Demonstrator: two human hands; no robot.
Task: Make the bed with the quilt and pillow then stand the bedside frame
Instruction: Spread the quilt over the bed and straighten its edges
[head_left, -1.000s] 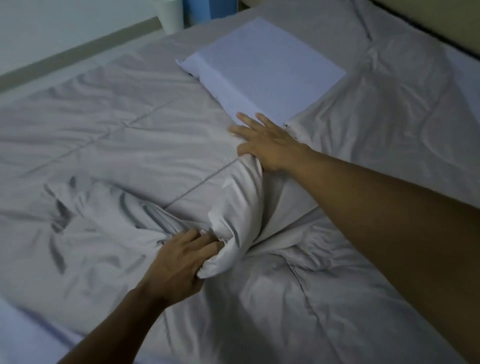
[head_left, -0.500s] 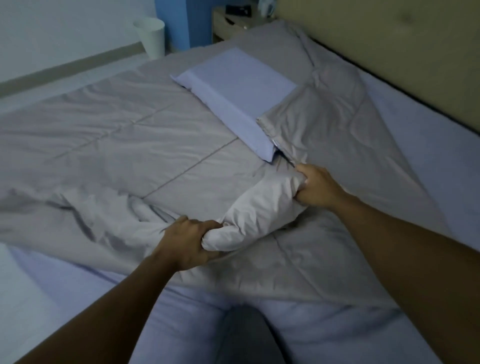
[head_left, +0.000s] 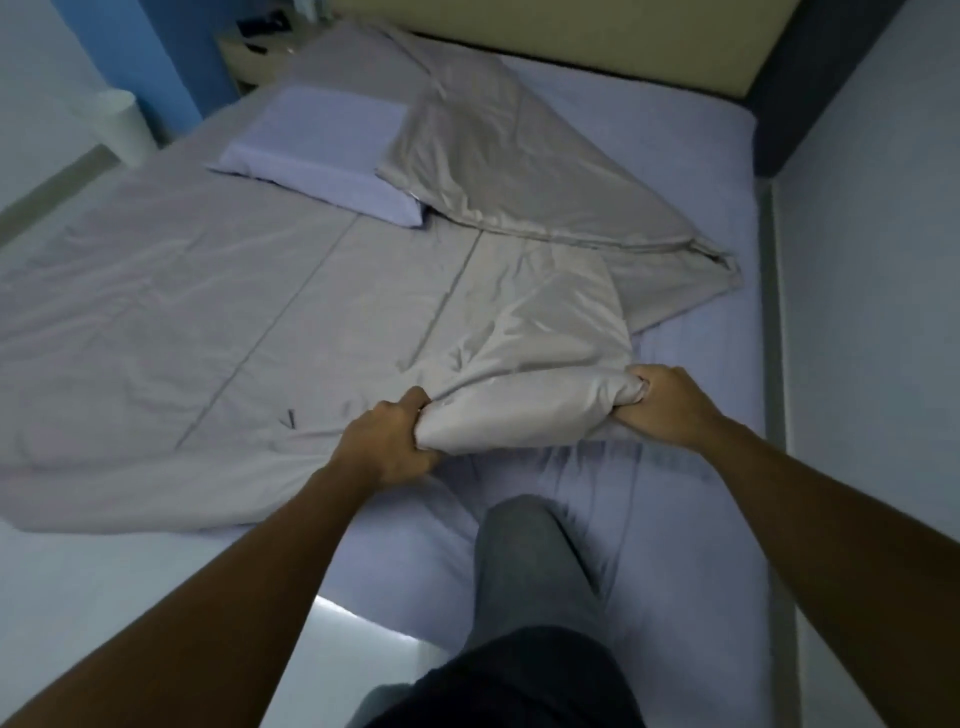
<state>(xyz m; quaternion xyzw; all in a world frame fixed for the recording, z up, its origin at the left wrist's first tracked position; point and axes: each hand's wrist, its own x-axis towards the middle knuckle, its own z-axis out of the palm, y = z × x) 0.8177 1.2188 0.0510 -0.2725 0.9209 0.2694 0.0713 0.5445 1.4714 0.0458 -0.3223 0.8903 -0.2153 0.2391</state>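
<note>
The quilt (head_left: 322, 291) lies spread across the left and middle of the bed, crumpled and skewed, with one far corner folded back over itself toward the headboard (head_left: 571, 36). Its near edge is bunched into a thick roll, and both hands hold that roll: the left hand (head_left: 387, 447) is clenched around the roll's left end, and the right hand (head_left: 667, 405) is fisted around its right end, fingers buried in the fabric. The roll hangs between the two fists, just above the bare sheet (head_left: 701, 208).

The pillow (head_left: 322, 150) sits on top of the quilt toward the far left, with the folded-back flap lapping against its right edge. That is the main risk, as I judge it: a hard pull or shake from this grip could drag the pillow along, tip it off the left side of the bed, or bury it under the flap. Uneven pulling from the two fists would likely leave the quilt even more crooked, since the right half of the mattress is uncovered. A knee (head_left: 524, 561) rests on the near sheet just beside the quilt's edge and could pin the fabric if it shifts forward.

A bedside stand (head_left: 249, 52) shows at the far left corner, with small dark things on it too dim to identify; I cannot tell whether the frame is among them.
</note>
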